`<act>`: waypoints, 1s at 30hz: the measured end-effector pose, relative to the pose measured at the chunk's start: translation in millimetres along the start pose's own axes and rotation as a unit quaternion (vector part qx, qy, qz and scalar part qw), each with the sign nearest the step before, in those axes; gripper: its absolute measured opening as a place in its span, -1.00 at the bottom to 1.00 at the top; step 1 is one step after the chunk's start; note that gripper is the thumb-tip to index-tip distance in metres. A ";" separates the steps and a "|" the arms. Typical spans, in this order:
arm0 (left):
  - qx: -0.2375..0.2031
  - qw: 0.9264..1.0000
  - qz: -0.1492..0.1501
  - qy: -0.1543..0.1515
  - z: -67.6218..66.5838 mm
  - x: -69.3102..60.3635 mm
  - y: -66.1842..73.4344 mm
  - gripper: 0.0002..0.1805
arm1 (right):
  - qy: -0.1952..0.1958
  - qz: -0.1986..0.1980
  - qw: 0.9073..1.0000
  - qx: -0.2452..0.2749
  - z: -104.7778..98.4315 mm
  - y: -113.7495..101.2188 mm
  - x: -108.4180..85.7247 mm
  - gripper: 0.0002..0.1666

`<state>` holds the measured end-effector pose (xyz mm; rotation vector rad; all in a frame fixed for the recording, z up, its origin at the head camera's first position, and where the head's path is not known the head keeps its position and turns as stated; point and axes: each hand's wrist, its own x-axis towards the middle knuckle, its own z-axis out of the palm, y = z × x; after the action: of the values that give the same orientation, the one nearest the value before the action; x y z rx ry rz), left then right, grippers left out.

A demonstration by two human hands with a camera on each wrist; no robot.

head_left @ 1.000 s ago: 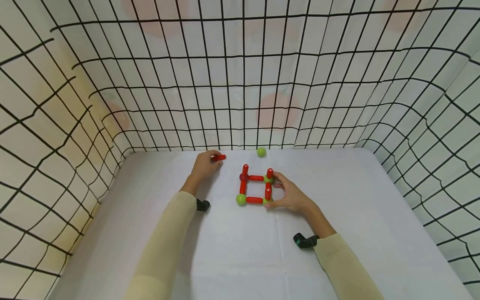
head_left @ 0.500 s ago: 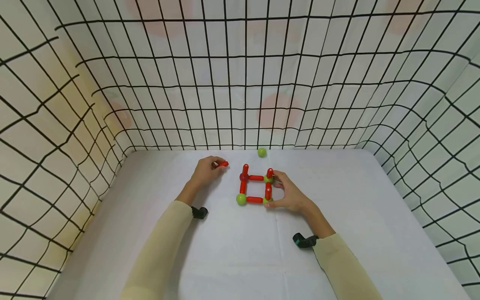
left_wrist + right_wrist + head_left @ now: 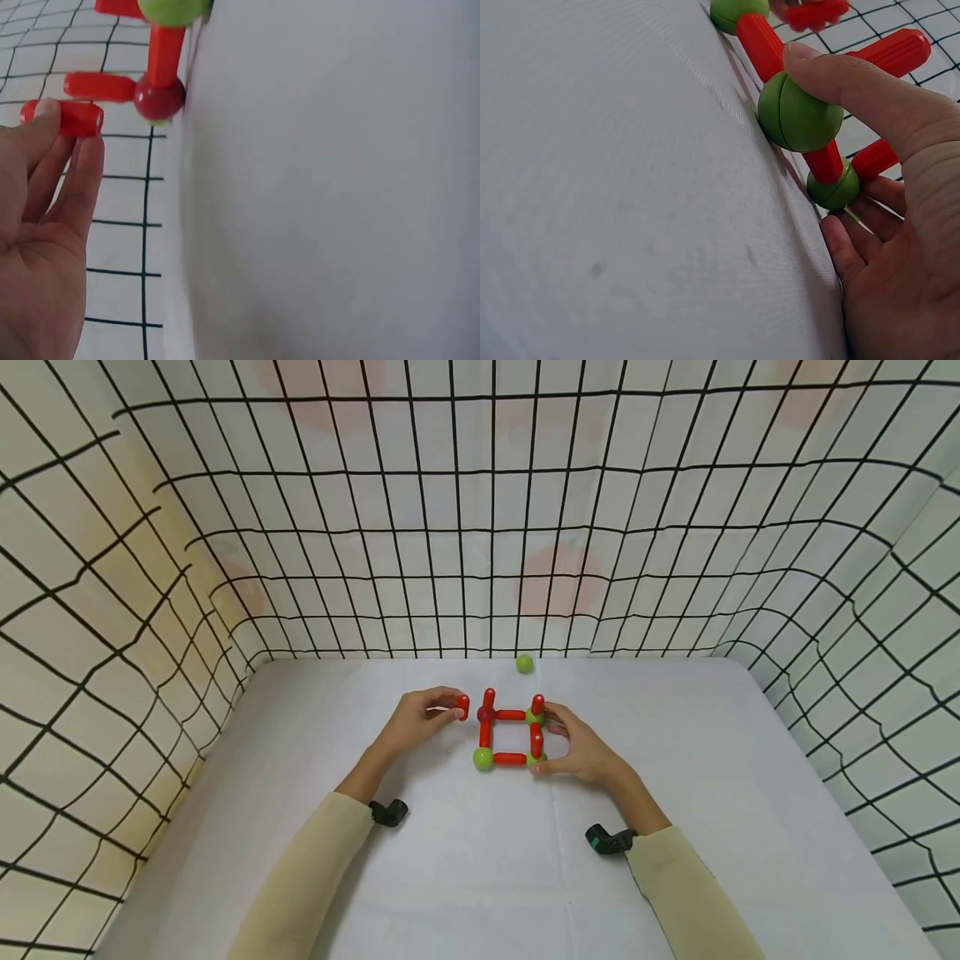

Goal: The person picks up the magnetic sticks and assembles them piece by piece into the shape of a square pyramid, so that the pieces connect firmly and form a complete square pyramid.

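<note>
In the head view, a square frame of red rods [image 3: 510, 759] joined by balls lies mid-table. Its far-left ball [image 3: 486, 714] is red; the other corners are green, including the near-left ball [image 3: 483, 759]. Upright rods rise from three corners, all but the near-left one. My left hand [image 3: 416, 720] pinches a loose red rod [image 3: 81, 118] between thumb and fingers, just left of the red ball and apart from it. With my right hand [image 3: 588, 753] I hold the frame's right side: the thumb rests on the near-right green ball [image 3: 799, 116], fingers at the far-right green ball [image 3: 834, 187].
One loose green ball [image 3: 524, 664] sits at the table's far edge, behind the frame. A black wire grid [image 3: 491, 577] stands along the back and both sides of the white-covered table [image 3: 480, 877].
My left hand has come right and nearer with the loose rod, turning it from roughly level to upright beside the frame. The right hand and the frame have stayed nearly still.
</note>
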<state>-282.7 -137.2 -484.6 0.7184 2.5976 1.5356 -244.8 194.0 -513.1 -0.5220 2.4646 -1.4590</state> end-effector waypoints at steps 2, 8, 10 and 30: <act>-0.011 1.000 0.005 -0.011 3.9 -5.7 5.7 -0.66 | -0.002 0.000 1.000 -0.003 -0.3 0.3 -0.3 0.31; -0.035 0.998 0.019 -0.045 15.1 -17.6 18.5 -0.63 | -0.003 -0.001 1.000 -0.012 -0.9 2.1 -0.6 0.30; -0.044 0.997 0.020 -0.053 18.4 -20.0 20.5 -0.64 | -0.003 -0.002 1.000 -0.012 -1.1 2.5 -0.4 0.30; -0.048 0.996 0.020 -0.079 34.5 -29.9 12.8 -0.65 | 0.013 -0.036 0.999 0.000 -14.6 -9.1 -18.7 -0.12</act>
<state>-242.3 -115.8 -497.3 0.8490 2.3943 1.5333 -231.5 209.4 -497.9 -0.6018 2.4892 -1.5014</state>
